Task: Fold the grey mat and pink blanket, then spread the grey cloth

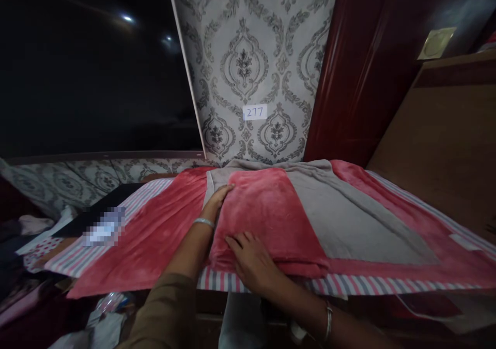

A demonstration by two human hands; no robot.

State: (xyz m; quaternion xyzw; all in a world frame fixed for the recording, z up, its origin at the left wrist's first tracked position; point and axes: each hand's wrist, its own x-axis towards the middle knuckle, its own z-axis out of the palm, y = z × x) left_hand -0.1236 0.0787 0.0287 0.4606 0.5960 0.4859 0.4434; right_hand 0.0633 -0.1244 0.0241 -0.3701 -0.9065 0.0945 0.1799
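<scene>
A plush red blanket [263, 214] with a grey underside [337, 219] lies spread over a striped cloth [349, 285]. Its middle part is folded into a thick red panel, while the grey side faces up to the right and a red part stretches out to the left. My left hand [220, 198] rests along the panel's left edge near the back, fingers extended and pressing lightly on the fabric. Nearer to me, my right hand [253, 262] lies on the panel's front left portion with its fingers stretched out. Neither hand shows a grasp on the cloth.
A large dark screen [93, 70] stands behind on the left, against patterned wallpaper with a paper label [254, 112] reading 277. A cardboard box [445, 126] rises at the right. A pixelated object [104, 227] is on the left of the striped cloth.
</scene>
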